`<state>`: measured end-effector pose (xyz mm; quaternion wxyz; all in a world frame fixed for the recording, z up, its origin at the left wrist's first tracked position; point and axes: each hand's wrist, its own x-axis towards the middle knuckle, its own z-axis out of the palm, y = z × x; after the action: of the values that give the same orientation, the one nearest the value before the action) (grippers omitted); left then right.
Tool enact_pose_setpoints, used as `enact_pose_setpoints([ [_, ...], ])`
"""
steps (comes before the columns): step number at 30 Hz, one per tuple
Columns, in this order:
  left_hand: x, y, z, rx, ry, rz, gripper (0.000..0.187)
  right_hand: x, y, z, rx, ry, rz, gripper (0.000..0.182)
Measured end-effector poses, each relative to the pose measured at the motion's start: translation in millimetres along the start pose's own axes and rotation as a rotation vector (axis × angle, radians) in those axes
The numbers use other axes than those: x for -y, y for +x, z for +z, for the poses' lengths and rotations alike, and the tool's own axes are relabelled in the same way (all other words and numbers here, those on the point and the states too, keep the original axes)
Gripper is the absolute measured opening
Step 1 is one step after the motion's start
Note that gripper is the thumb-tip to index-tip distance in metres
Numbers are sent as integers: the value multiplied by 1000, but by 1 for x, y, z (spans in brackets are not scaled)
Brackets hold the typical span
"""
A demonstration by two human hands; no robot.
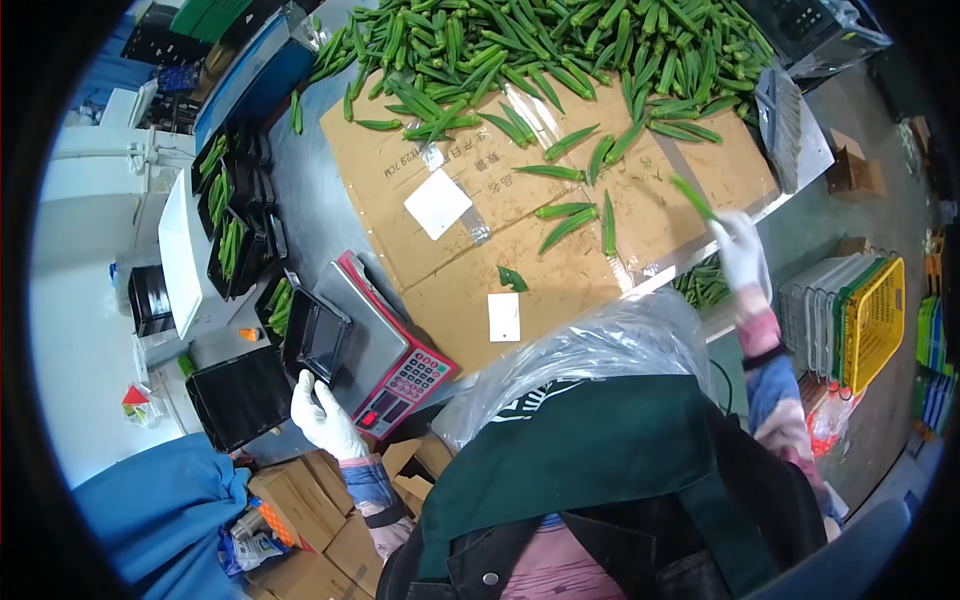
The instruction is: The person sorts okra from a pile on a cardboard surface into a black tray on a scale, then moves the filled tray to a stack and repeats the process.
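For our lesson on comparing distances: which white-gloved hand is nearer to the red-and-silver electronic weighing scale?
Left. The left hand is close beside the scale, on its left; the right hand is well away to the right, holding a slender green okra pod.

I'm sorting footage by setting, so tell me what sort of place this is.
Likely a produce packing room: okra is heaped on cardboard, a digital scale stands beside it, and black trays hold more okra.

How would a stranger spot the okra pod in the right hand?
Find the cardboard sheet with okra heaped along its far side. Near its right edge, the white-gloved right hand holds one green pod. Its neighbours lie loose; this alone is held.
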<state>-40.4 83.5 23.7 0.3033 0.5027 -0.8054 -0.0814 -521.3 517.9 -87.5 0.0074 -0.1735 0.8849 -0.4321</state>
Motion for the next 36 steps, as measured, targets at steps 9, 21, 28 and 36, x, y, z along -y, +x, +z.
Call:
enact_pose_setpoints([
  [9, -109, 27, 76, 132, -85, 308, 21, 26, -3, 53, 30, -233, -349, 15],
  [21, -248, 11, 150, 329, -331, 649, 33, 97, 53, 172, 380, -139, -496, 20],
  [28, -179, 36, 183, 480, -265, 365, 35, -40, 38, -29, 461, -497, -15, 37],
  [36, -267, 119, 272, 786, -697, 82, 43, -90, 117, -8, -28, 227, 479, 55],
])
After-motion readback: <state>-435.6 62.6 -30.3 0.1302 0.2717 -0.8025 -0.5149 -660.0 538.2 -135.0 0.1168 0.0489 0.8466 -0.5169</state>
